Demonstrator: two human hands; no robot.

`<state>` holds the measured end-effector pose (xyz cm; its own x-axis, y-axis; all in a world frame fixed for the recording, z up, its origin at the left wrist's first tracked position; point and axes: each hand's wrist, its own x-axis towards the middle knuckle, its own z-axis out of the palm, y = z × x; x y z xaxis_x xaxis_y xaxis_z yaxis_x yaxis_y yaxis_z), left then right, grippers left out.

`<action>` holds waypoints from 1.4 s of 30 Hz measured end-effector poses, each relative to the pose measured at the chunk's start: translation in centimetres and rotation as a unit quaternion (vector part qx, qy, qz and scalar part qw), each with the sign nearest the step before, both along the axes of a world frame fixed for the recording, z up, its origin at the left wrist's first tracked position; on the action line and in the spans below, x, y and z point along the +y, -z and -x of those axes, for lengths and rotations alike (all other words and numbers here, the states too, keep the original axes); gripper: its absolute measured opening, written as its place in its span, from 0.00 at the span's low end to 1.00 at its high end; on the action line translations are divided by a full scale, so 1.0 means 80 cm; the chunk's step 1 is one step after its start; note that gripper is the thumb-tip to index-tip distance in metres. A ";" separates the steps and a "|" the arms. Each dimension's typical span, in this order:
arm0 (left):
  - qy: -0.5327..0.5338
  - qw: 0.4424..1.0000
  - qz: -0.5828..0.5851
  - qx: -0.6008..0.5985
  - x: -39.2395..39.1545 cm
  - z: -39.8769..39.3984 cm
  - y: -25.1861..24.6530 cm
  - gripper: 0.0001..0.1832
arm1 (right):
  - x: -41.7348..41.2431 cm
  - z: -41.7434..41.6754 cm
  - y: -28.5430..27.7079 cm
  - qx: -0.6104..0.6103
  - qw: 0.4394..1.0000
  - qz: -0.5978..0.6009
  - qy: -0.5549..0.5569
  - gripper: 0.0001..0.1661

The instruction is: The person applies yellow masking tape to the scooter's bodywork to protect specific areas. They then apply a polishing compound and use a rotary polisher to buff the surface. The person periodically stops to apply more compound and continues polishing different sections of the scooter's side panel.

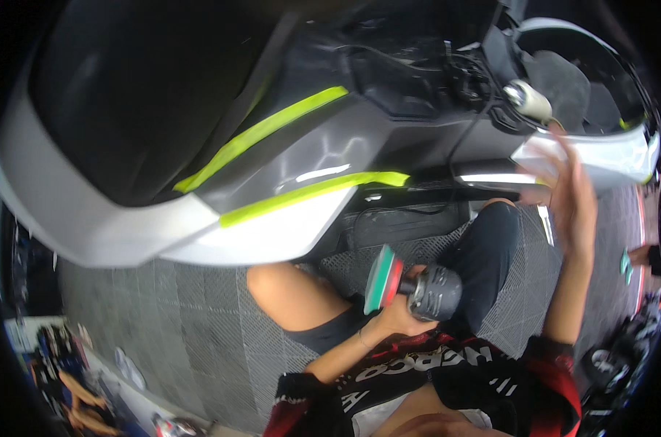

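Note:
My left hand (401,318) grips a dark handheld polisher (435,293) over my lap. Its green foam pad (379,281), on a red backing, faces left. My right hand (570,191) is raised and blurred, fingers apart, with nothing visible in it. It is before a glossy white panel (609,150); contact cannot be told. Just beyond its fingertips lies a pale cylindrical container (532,102). Ahead stands a vehicle with a glossy grey side panel (319,142). An upper yellow-green tape strip (259,134) and a lower tape strip (308,196) border that panel.
A thin black cable (467,134) hangs down the vehicle's side. Below the grey panel is a white body panel (270,229). I sit on grey ribbed floor tiles (199,311). Another person's legs (79,401) show at lower left, and a sandalled foot (628,262) at far right.

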<state>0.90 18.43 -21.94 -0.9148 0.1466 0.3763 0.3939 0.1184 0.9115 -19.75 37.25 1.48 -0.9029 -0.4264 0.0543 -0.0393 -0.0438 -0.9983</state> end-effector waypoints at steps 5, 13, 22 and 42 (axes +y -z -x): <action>0.003 0.986 -0.165 0.001 -0.018 0.069 -0.123 0.49 | 0.016 -0.077 0.130 0.080 0.952 -0.109 -0.275 0.74; 0.040 0.891 -0.450 -0.046 -0.042 0.159 -0.174 0.39 | -0.064 -0.087 0.106 0.014 0.988 -0.077 -0.135 0.53; 0.079 0.860 -0.504 -0.010 -0.088 0.144 -0.165 0.39 | -0.119 -0.079 0.074 0.144 0.960 -0.143 -0.194 0.44; -0.011 0.899 -0.436 0.033 -0.037 0.180 -0.149 0.38 | -0.069 -0.057 0.139 0.098 0.987 -0.100 -0.079 0.45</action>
